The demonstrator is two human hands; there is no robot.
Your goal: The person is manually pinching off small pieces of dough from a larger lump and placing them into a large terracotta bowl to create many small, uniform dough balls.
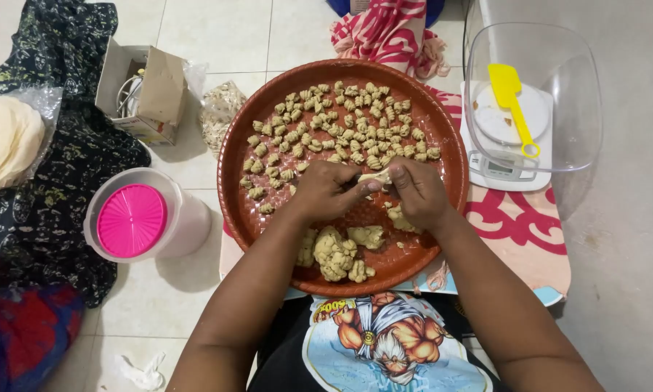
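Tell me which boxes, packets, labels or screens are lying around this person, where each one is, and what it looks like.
Cardboard box: on the floor upper left, open, brown flaps, white sides.
Clear plastic packet: between the box and the round brown tray, holding pale bits.
Kitchen scale: right of the tray, white, with a small grey screen in front, under a clear bowl.

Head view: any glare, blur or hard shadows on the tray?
Head view: light is even and soft, with only faint shadows under the hands; left hand and right hand pinch a dough piece, sharp enough; mild sheen on the brown tray; reflections on the clear bowl.
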